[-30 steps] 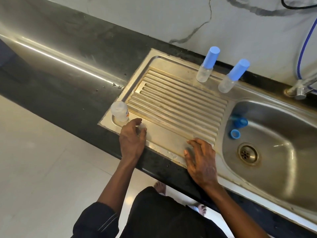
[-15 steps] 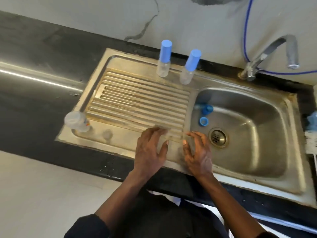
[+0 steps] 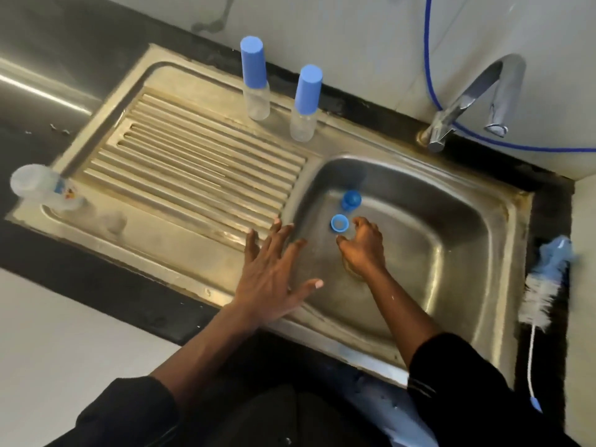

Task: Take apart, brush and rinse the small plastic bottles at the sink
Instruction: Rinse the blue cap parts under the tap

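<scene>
Clear plastic comes first: a see-through bottle [image 3: 38,187] with no blue cap stands at nine o'clock on the corner of the steel draining board [image 3: 193,162]. I think it is waiting its turn. At twelve o'clock the left capped bottle [image 3: 256,88] and the right capped bottle [image 3: 304,104] stand upright, not yet taken apart.

The left hand [image 3: 274,275] is at the rim of the sink bowl [image 3: 451,253]. Its fingers are straight and spread, and it holds nothing. The right hand [image 3: 364,250] is down in the bowl with its fingers bent and apart, just beside a small blue cap [image 3: 339,223]. It looks ready to pick the cap up. Another blue piece [image 3: 351,199] lies just past it.

The tap [image 3: 477,95] is at two o'clock. A brush [image 3: 545,285] lies on the black counter [image 3: 96,285] at three o'clock, close for scrubbing. The wall is pale.
</scene>
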